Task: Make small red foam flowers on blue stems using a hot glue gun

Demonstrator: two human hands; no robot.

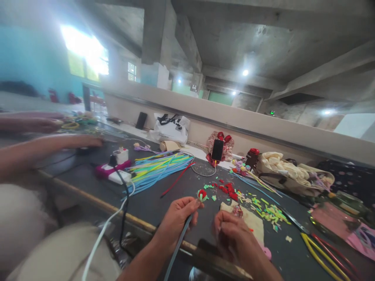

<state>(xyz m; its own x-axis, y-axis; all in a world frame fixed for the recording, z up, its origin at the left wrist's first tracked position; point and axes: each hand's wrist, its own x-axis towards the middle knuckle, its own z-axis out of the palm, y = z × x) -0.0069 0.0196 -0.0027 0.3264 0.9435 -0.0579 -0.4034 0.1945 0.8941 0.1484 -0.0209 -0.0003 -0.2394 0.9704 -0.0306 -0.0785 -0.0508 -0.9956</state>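
Note:
My left hand point(178, 219) is closed on a craft flower, pinching it just under its small red and green head point(202, 194). Its grey-blue stem point(178, 248) hangs down past the wrist toward the bottom of the view. To the right, my right hand point(234, 230) is closed with the fingertips pressed together; anything in them is hidden. Beside that hand lies a cream cloth point(257, 228) with a glittery reddish bit point(237, 211) on it. Red scraps point(230, 190) and yellow-green cut pieces point(271, 212) are scattered beyond the hands.
A bundle of blue and yellow pipe cleaners point(164, 168) lies left of centre, beside a purple-white power strip point(117, 171). Yellow-and-red-handled scissors point(307, 238) and a glass jar point(348, 207) are at right. A phone point(217, 150) stands behind. Another person's arm point(49, 150) reaches in from the left.

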